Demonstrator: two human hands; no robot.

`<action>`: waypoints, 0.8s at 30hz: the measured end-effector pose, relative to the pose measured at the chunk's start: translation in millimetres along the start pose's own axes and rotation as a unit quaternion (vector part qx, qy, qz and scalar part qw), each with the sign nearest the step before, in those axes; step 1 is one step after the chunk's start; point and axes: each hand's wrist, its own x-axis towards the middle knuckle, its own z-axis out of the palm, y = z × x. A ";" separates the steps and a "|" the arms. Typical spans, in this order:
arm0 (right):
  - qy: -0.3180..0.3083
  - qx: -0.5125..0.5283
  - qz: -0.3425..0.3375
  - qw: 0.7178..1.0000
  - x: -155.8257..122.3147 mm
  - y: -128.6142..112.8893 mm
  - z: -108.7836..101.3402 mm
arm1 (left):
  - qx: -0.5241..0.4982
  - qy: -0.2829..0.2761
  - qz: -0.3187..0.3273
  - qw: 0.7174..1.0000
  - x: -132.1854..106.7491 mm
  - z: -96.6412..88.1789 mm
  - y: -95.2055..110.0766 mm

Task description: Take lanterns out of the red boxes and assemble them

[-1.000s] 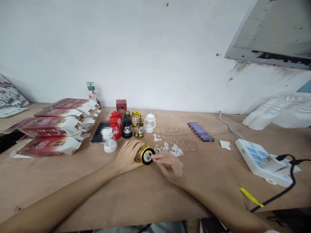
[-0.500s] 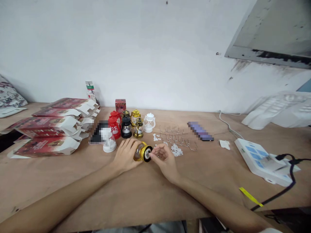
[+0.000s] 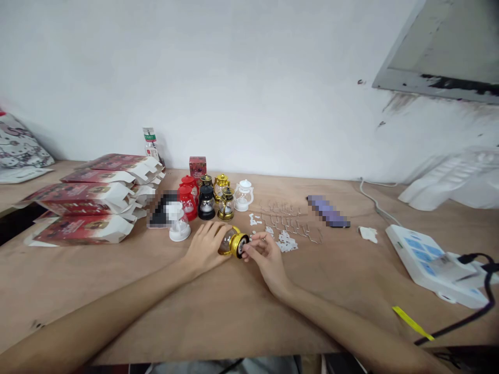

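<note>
My left hand (image 3: 206,244) is wrapped round a small gold lantern (image 3: 236,244), tipped on its side with its base facing right. My right hand (image 3: 265,259) has thumb and forefinger pinched together at the lantern's dark underside; whatever lies between the fingertips is hidden. Just beyond the hands stand several upright mini lanterns, among them a red one (image 3: 188,203), a black one (image 3: 206,203), a bronze-gold one (image 3: 225,205) and a white one (image 3: 244,197). Another white lantern (image 3: 180,228) stands left of my left hand. Small white plastic pieces (image 3: 287,242) lie in a pile beyond my right hand.
Bent wire pieces (image 3: 290,223) lie behind the white pile. Stacked red boxes (image 3: 78,200) with open flaps fill the left. A phone (image 3: 327,211), a scrap of white material (image 3: 368,234), a power strip (image 3: 432,265) with black cables and a yellow strip (image 3: 412,323) lie to the right.
The lantern's base has turned a little further to the right, away from me, with my right fingertips still at it. The whole view has shifted slightly.
</note>
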 end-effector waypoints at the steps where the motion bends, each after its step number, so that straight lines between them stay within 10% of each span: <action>1: -0.004 0.002 -0.007 1.000 -0.6 -0.5 -0.5 | -0.016 -0.002 -0.007 1.000 0.1 -0.4 0.0; 8: 0.027 -0.164 -0.128 0.978 14.0 -0.7 -18.5 | -0.110 0.005 -0.006 0.994 -0.5 -0.8 -4.5; 17: -0.167 -0.539 -0.269 0.781 26.9 1.3 -34.1 | -0.236 0.029 -0.011 0.971 4.6 -3.9 -6.7; 24: -0.169 -0.541 -0.326 0.757 29.8 9.5 -36.0 | -0.241 0.024 0.013 0.970 4.7 -4.6 -5.5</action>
